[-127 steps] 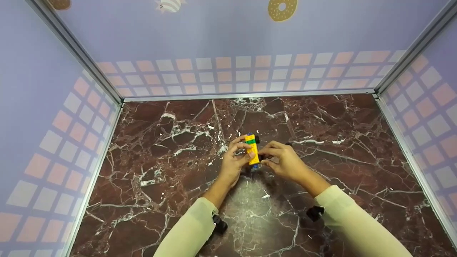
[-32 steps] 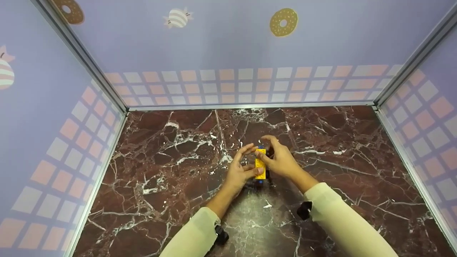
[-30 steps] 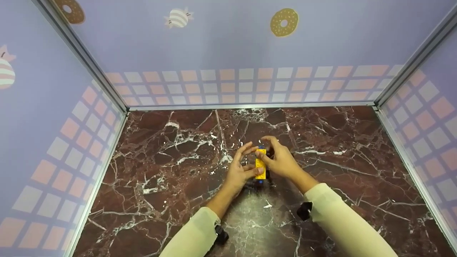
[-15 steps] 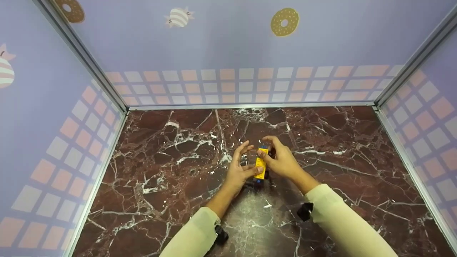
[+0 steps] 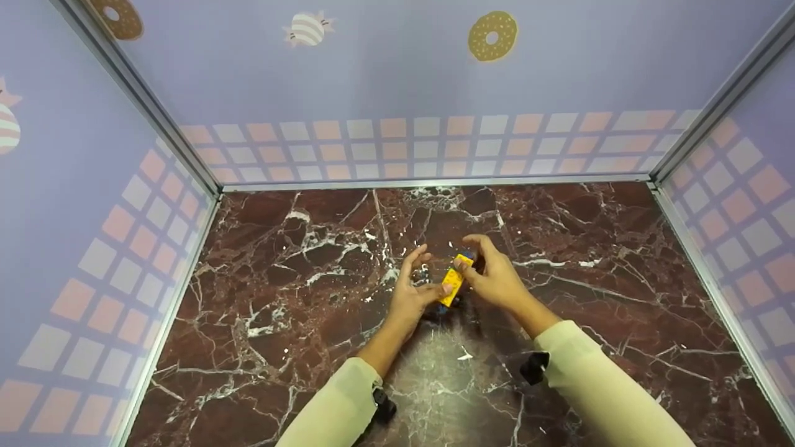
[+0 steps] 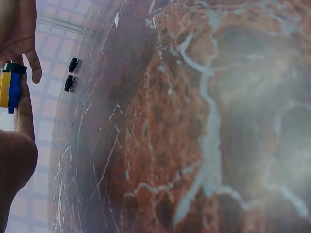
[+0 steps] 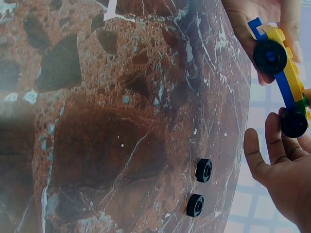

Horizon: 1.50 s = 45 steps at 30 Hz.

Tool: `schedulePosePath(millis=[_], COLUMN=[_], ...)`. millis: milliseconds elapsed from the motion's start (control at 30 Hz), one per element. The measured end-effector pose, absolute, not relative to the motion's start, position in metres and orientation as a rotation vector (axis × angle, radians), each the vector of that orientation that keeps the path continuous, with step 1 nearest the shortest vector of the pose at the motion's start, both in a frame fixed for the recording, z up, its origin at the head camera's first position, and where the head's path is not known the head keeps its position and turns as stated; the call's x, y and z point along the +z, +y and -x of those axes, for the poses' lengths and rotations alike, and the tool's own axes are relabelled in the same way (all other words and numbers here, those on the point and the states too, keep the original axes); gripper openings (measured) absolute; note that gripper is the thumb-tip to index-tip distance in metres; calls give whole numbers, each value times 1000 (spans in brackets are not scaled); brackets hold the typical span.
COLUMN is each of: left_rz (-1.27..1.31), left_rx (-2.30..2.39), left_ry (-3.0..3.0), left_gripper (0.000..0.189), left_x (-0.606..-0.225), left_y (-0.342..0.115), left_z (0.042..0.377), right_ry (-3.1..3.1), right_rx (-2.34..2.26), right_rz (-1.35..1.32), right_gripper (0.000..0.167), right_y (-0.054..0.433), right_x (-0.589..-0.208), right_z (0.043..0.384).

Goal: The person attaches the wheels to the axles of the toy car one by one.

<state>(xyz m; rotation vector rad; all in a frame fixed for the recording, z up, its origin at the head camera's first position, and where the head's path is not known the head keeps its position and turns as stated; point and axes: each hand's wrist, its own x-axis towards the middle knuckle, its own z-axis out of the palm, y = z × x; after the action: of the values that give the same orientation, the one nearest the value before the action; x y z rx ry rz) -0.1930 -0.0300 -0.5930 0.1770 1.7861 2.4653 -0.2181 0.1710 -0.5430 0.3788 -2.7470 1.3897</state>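
Observation:
Both hands hold a toy car (image 5: pixel 455 282) built of yellow bricks on a blue base. My left hand (image 5: pixel 410 295) pinches its near end, thumb on the yellow top, other fingers spread away. The right hand (image 5: pixel 495 279) grips the far end, thumb on top and index finger bent beyond it. In the right wrist view a black wheel (image 7: pixel 270 57) sits near the left hand, and another wheel (image 7: pixel 294 122) is at the right fingertips, by a green brick (image 7: pixel 302 103). The left wrist view shows the car's blue and yellow end (image 6: pixel 13 94).
Two loose black wheels, one (image 7: pixel 204 170) beside the other (image 7: pixel 195 206), stand on the dark red marbled table (image 5: pixel 298 323). Lilac walls (image 5: pixel 397 74) with checks enclose its back and sides. A black wrist camera (image 5: pixel 534 367) is on the right sleeve.
The right hand has moved from the car's near side to its far end, its thumb now on top. In the last half second the car has turned clockwise, its far end swinging right.

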Motion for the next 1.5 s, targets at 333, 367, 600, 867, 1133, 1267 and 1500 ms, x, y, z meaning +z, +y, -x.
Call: schedulePosePath(millis=[333,367,600,867,1133,1267,1500], left_rz=[-103,-92,-18,35,78,84,120], left_rx=[2465,2462,2478,2504,2521,2519,2529], left_ry=[1830,1841,1869,1904,1957,1987,1975], left_gripper=[94,93,90,87,81,81,80], left_x=[-593,-593,-592,-592,-592,-591,-589], left_y=[-33,-33,-35,-37,-37,-37,-37], left_z=[195,195,197,199,201,201,201], right_ry=[-2751,-2755,-2767,-2741,-2731,-2760,-2788], right_rx=[1432,1443,1467,1519,1513,1541,1661], right_rz=[-377,-372,-355,-387,-451,-467,-498], right_gripper=[49,49,50,49,45,44,47], right_y=[175,175,176,178,180,180,181], right_x=[-542,-542,-540,-540,-545,-545,-542], right_z=[218,217,216,214,212,210,206])
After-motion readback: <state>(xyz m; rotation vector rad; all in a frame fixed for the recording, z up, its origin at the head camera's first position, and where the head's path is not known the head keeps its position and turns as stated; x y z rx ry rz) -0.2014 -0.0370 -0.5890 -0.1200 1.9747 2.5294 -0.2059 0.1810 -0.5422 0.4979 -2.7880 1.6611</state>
